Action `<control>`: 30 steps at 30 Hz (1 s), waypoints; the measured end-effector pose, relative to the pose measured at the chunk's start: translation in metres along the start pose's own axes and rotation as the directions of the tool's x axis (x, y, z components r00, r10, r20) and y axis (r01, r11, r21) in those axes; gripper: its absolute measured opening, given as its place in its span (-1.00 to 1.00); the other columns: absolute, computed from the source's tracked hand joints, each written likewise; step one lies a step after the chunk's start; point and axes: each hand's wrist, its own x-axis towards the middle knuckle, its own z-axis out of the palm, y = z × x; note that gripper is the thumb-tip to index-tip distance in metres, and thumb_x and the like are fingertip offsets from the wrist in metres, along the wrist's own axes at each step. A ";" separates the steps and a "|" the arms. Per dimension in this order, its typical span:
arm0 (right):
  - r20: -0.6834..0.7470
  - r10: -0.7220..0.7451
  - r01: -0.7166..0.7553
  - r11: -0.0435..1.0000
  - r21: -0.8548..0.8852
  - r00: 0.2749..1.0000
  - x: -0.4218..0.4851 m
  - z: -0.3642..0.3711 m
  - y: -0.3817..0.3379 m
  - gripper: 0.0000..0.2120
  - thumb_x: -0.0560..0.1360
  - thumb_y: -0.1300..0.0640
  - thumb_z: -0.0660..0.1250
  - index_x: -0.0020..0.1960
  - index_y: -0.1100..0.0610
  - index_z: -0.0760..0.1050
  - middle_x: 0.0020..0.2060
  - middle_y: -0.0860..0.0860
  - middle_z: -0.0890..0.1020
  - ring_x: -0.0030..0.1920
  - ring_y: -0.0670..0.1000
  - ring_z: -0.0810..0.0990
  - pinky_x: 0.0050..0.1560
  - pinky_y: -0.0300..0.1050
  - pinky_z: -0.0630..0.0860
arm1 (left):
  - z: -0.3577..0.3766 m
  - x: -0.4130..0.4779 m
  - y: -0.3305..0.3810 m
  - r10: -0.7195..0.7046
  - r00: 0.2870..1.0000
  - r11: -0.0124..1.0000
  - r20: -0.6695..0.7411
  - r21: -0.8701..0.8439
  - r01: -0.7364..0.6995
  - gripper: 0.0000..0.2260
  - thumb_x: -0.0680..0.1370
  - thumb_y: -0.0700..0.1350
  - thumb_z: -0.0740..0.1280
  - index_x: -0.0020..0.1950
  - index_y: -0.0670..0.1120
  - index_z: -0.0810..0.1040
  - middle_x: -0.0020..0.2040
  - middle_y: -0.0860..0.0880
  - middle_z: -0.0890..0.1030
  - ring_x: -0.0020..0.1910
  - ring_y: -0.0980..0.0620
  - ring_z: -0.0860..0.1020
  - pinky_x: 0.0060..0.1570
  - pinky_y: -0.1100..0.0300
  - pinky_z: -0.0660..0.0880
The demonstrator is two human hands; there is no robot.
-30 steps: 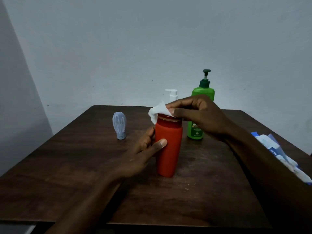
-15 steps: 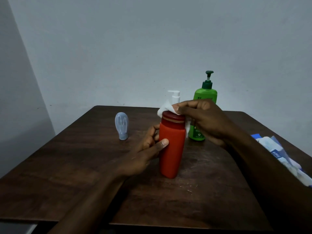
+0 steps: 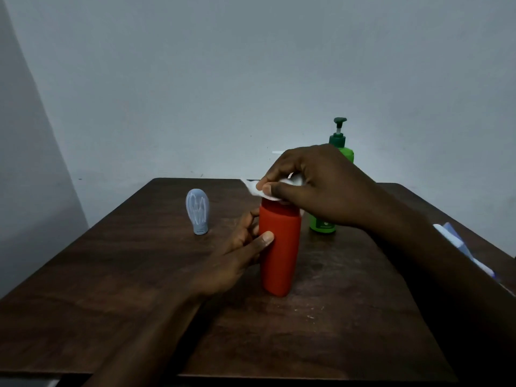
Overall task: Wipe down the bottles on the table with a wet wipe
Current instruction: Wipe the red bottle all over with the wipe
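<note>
Plain grey walls back a dark wooden table point(image 3: 111, 289), and the red bottle point(image 3: 279, 247) stands upright near its middle, a little toward the front edge. The left hand point(image 3: 237, 258) steadies it from the side, thumb across the front and fingers curled round the back. The right hand point(image 3: 321, 185) sits over the cap, thumb and fingers pinching a bunched wet wipe point(image 3: 255, 188) against the top; the cap itself is hidden beneath.

The step in hand looks to be cleaning the red bottle's top, with its body not yet wiped. The next move likely calls for drawing the wipe down the sides, with a firm hold from the left hand so the bottle does not tip.

Toward the back edge a green pump bottle point(image 3: 338, 139) stands just behind the right hand — close enough for a knuckle to knock it. A sliver of white pump nozzle point(image 3: 276, 152) shows beside it. A small blue-grey bottle point(image 3: 197, 212) stands well apart toward the back left corner, and a wipes pack point(image 3: 460, 250) lies at the right edge.
</note>
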 end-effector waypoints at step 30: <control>-0.491 -0.185 0.153 0.983 -0.103 0.851 -0.052 0.085 0.012 -0.75 0.49 0.34 0.33 0.13 0.26 0.66 0.09 0.08 0.65 0.19 0.02 0.52 0.28 -0.21 0.43 | 0.037 -0.019 0.002 -0.033 0.971 0.997 -0.238 -0.079 0.014 -0.81 0.51 0.16 0.15 0.05 0.27 0.50 -0.11 0.39 0.66 -0.06 0.36 0.63 -0.15 0.36 0.58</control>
